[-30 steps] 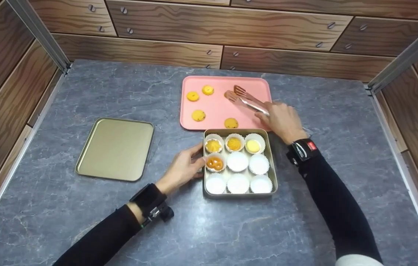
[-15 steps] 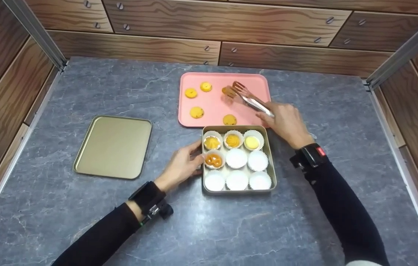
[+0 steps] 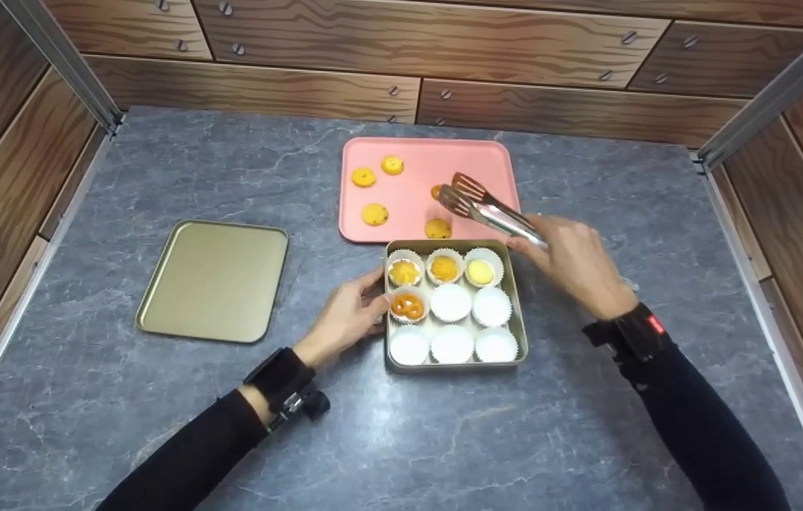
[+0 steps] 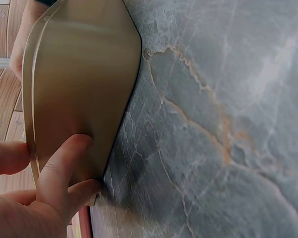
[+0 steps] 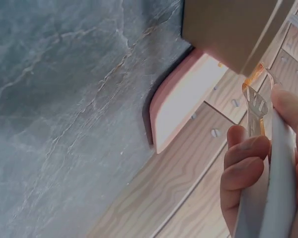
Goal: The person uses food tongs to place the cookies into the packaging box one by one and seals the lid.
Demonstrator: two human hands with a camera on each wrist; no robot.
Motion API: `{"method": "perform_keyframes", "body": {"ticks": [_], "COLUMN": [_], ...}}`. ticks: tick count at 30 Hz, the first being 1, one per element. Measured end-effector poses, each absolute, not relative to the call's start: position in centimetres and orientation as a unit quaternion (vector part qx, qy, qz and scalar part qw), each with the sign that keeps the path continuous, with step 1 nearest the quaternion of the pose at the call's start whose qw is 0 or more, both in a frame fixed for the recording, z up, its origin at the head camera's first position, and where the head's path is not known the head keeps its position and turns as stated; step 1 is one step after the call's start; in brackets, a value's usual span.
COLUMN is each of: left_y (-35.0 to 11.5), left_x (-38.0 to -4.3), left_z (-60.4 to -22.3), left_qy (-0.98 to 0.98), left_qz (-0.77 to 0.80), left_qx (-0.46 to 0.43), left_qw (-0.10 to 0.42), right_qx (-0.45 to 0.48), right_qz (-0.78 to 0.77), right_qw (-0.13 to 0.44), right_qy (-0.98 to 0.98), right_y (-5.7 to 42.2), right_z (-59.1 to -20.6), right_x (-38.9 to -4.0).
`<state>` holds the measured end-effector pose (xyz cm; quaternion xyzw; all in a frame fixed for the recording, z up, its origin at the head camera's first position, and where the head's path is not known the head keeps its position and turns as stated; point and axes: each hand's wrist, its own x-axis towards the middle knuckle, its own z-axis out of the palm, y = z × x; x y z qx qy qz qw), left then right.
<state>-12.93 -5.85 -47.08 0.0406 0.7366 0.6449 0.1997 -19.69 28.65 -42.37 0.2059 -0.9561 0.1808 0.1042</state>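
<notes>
My left hand (image 3: pixel 346 314) holds the left side of a square gold tin (image 3: pixel 521 333), fingers (image 4: pixel 64 156) on its outer wall and thumb at the rim. White paper cups (image 3: pixel 451 303) line the tin. Cookies sit in the back row, and a pretzel-shaped one (image 3: pixel 407 306) in the middle-left cup. My right hand (image 3: pixel 579 259) grips metal tongs (image 3: pixel 504 218) with brown slotted heads, over the front right of the pink tray (image 3: pixel 412 206). A small orange-brown cookie (image 3: pixel 435 191) shows at the tongs' tips, mostly hidden by one head.
Several yellow cookies (image 3: pixel 374 214) lie on the pink tray behind the tin. One cookie (image 3: pixel 438 228) is close to the tin's back rim. A gold lid (image 3: pixel 213 280) lies flat at the left. Wood-patterned walls (image 3: pixel 316 42) enclose the grey marbled table (image 3: pixel 444 440).
The right hand has drawn the tongs toward the tin and a little right. The orange-brown cookie at their tips has shifted the same way. My left hand stays at the tin.
</notes>
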Motion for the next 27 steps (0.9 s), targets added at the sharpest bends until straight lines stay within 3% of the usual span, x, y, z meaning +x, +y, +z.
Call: {"method": "perform_keyframes", "body": {"ticks": [18, 27], "left_y": [-5.8, -5.7], "left_x": [-12.8, -12.7], "left_z": [-47.1, -47.0], "left_qy": [0.732, 0.723], "left_qz": [0.651, 0.659], "left_qx": [0.040, 0.025], "left_qw": [0.197, 0.203], "right_qx": [0.262, 0.278], "right_qz": [0.153, 0.152], "right_qw": [0.145, 0.135], "right_qy": [-0.942, -0.939], "right_y": [30.6, 30.8], "right_z": [-40.8, -40.7], "right_x": [-14.4, -12.2]}}
